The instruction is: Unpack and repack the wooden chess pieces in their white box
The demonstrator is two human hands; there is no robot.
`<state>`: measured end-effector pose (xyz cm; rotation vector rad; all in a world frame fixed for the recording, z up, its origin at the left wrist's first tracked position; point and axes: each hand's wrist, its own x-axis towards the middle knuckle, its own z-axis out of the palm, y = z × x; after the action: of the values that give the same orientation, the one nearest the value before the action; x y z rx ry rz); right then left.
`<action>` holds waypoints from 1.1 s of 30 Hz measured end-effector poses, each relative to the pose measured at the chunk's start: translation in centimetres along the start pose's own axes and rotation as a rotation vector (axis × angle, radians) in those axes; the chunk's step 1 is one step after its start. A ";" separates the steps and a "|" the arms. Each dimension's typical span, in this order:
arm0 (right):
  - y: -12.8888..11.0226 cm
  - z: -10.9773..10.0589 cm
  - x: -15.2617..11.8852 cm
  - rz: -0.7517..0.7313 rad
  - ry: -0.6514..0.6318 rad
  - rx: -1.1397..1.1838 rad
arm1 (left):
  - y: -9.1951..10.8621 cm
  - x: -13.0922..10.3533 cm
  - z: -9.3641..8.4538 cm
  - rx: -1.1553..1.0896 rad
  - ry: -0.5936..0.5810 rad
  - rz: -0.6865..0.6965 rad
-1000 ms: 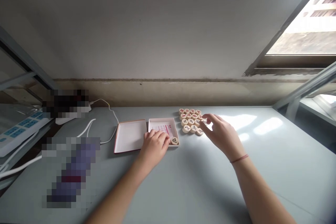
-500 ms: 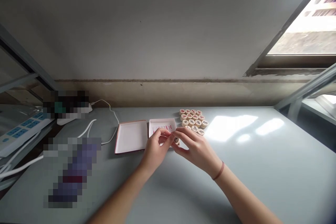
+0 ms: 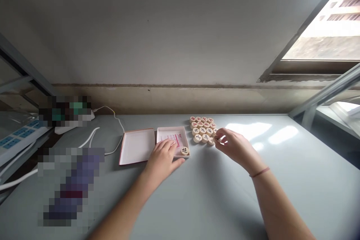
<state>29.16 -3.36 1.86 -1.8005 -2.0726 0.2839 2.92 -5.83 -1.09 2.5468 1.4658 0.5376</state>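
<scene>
While left fingers [image 3: 166,144] spread loosely over box [image 3: 184,137], right fingers [image 3: 222,131] pinch disc [image 3: 217,139] between tips.

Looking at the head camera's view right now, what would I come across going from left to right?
Power strip → pixelated purple patch → tray → box → grouped discs → right hand → window.

Grey table [image 3: 197,202]: round pieces [image 3: 202,130] rowed near back edge, open box [image 3: 171,130] and lid [image 3: 137,146] alongside; blurred purple item [image 3: 74,183] towards left edge.
</scene>
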 end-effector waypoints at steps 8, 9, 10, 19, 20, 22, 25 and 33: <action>0.2 1.3 0.0 0.037 -0.129 -0.071 | 0.0 -0.1 -0.2 0.073 0.035 -0.043; 0.3 1.4 0.0 0.040 -0.136 -0.081 | 0.0 -0.1 -0.2 0.074 0.027 -0.043; 0.5 1.4 0.0 0.043 -0.139 -0.087 | 0.1 -0.1 -0.3 0.073 0.015 -0.039; 0.3 2.2 0.4 0.093 -0.094 -0.152 | 0.3 0.1 0.0 0.013 -0.007 -0.016; 0.2 2.3 0.4 0.090 -0.082 -0.159 | 0.2 0.0 0.1 0.009 0.001 -0.020; 0.2 2.3 0.4 0.082 -0.064 -0.168 | 0.2 0.0 0.2 0.006 0.017 -0.015; 0.5 2.0 0.3 0.059 -0.055 -0.155 | 0.1 -0.1 0.3 0.018 0.033 -0.002; -2.6 1.4 -0.4 -0.117 -0.206 0.133 | 1.3 0.8 0.1 -0.022 0.092 0.032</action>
<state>26.22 -4.05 1.56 -1.6240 -2.2297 0.5812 4.37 -5.82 -0.61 2.5645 1.4411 0.6802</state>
